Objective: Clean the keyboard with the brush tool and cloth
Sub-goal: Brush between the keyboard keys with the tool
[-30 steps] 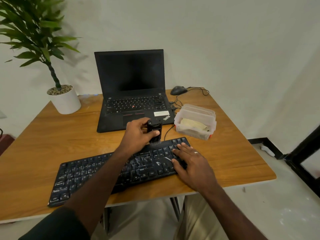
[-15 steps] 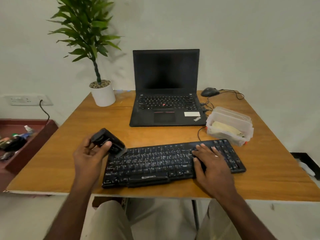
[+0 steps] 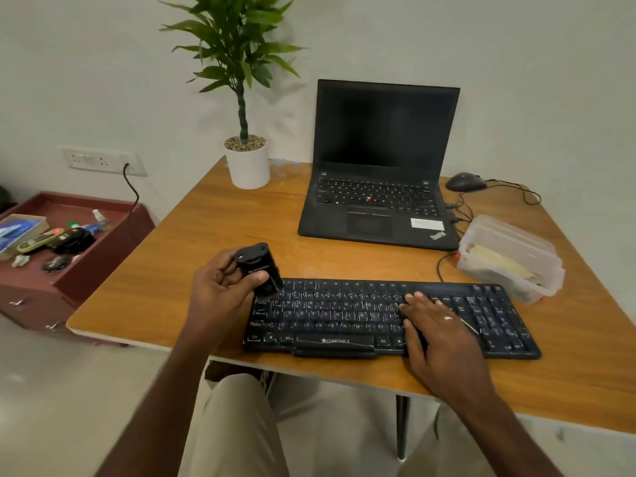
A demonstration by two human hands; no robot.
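Keyboard [image 3: 389, 318] under both hands

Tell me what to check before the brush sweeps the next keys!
1. Brush tool gripped in the left hand: ok.
2. Brush end on the keyboard: ok, it is at the top left corner keys.
3. Right hand steadying the keyboard: ok, it lies flat on the right-middle keys.
4. Keyboard fully on the table: ok, though it sits close to the near edge.
5. Cloth ready: cannot tell; something pale lies in the plastic container, but what it is does not show.
6. Keys already clean: cannot tell, too small to see.
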